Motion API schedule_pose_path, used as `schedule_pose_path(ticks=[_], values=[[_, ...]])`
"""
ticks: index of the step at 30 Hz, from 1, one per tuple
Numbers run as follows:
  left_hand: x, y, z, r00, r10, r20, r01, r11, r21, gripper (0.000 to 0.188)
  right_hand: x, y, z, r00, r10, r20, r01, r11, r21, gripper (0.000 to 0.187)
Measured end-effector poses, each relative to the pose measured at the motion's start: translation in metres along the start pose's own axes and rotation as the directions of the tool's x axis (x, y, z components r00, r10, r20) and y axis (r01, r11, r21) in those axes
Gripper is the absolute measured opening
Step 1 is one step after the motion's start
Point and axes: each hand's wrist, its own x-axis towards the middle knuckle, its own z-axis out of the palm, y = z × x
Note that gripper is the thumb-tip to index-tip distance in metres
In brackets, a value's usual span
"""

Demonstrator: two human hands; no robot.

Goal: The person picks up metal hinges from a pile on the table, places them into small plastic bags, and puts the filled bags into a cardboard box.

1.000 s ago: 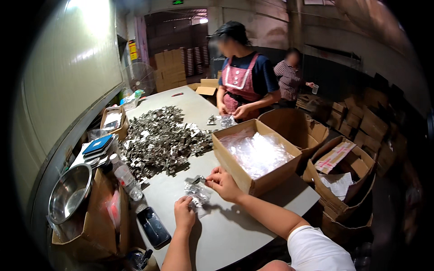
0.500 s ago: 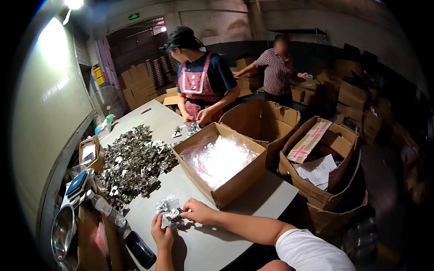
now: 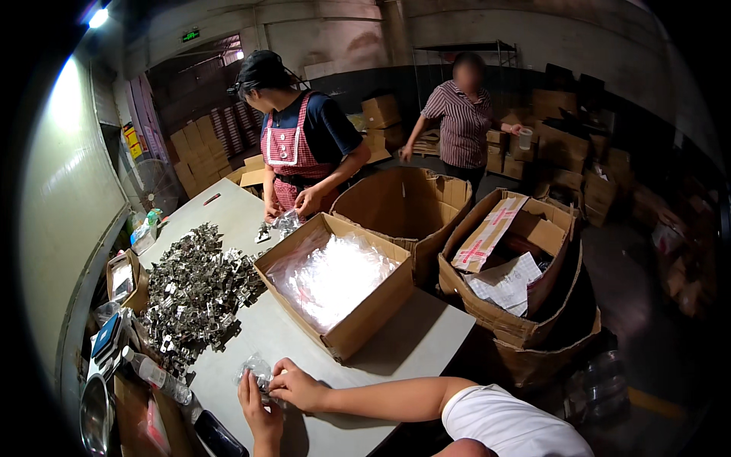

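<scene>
At the near part of the grey table, my left hand (image 3: 260,415) and my right hand (image 3: 301,388) are close together at a small clear plastic bag (image 3: 257,368) with silvery metal pieces in it. My left fingers point upward and close on the bag's near side. The right fingers are pinched at its right edge, partly hiding it. Beyond them lies a large heap of small metal clips or brackets (image 3: 199,301). To the right of the heap is an open cardboard box (image 3: 373,324) full of clear plastic bags (image 3: 335,274).
Large open cartons (image 3: 502,324) stand beyond the table's right edge. Along the left lie a water bottle (image 3: 158,375), a metal bowl (image 3: 96,417) and a dark tray (image 3: 217,436). A co-worker in an apron (image 3: 304,145) handles a bag across the table; another person (image 3: 461,126) stands behind.
My hands have come closer together and nearer to me with the bag, hiding more of it. The whole view has shifted. The person behind has lowered an arm.
</scene>
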Motion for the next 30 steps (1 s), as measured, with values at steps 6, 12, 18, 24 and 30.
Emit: schedule_pose_path(ticks=[6, 12, 18, 24, 30], values=[[-0.003, 0.006, -0.007, 1.000, 0.003, -0.021, -0.004, 0.998, -0.066, 0.064, 0.005, -0.021, -0.016, 0.987, -0.065, 0.150, 0.101, 0.963, -0.252, 0.012], [-0.004, 0.021, -0.006, 0.997, -0.066, 0.027, 0.070, 0.985, -0.156, 0.058, 0.002, -0.005, 0.006, 0.938, -0.329, 0.109, 0.312, 0.667, -0.676, 0.028], [-0.004, 0.030, 0.000, 0.983, -0.089, 0.163, 0.112, 0.985, -0.135, 0.055, -0.012, 0.034, 0.013, 0.968, -0.125, 0.218, 0.248, 0.605, -0.756, 0.031], [-0.012, 0.002, -0.018, 0.973, -0.139, 0.187, 0.117, 0.985, 0.125, 0.037, 0.010, 0.002, -0.003, 0.947, 0.166, 0.274, 0.096, 0.667, -0.739, 0.024], [-0.005, 0.015, -0.017, 0.982, -0.094, 0.162, 0.104, 0.993, -0.051, 0.016, 0.012, -0.007, -0.013, 0.960, 0.012, 0.281, 0.184, 0.727, -0.662, 0.026]])
